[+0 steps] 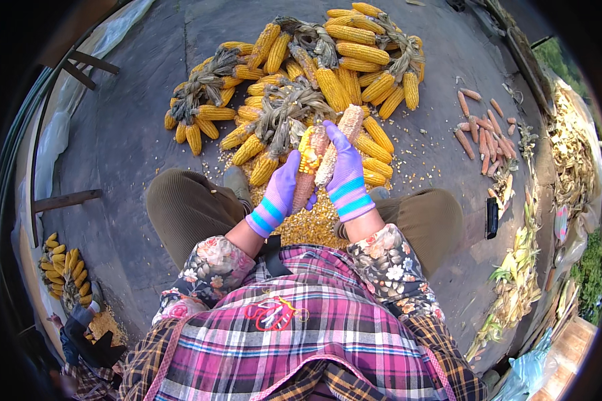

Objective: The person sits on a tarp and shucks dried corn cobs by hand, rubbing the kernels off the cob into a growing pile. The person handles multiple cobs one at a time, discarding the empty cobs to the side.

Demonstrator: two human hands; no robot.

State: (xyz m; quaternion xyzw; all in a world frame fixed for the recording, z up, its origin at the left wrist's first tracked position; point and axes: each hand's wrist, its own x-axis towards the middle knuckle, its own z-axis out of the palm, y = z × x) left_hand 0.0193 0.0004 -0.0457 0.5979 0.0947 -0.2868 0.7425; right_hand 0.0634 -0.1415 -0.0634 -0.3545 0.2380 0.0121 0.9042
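Note:
My left hand [282,183], in a purple glove with blue bands, grips a partly shelled corn cob [306,178] that still has yellow kernels on its upper left side. Against it, my right hand [345,165], gloved the same way, holds a pale bare cob [340,142], tilted up to the right. Loose kernels [313,223] lie heaped between my legs. Just beyond the hands are braided bundles of yellow corn ears [331,90], tied by their dry husks [288,108].
Bare reddish cobs [489,140] lie scattered at the right, with a black phone-like object [491,218] and husks [516,280] nearer. Wooden legs [67,200] jut in at the left. Another person [80,336] sits at the lower left beside more corn ears [65,270].

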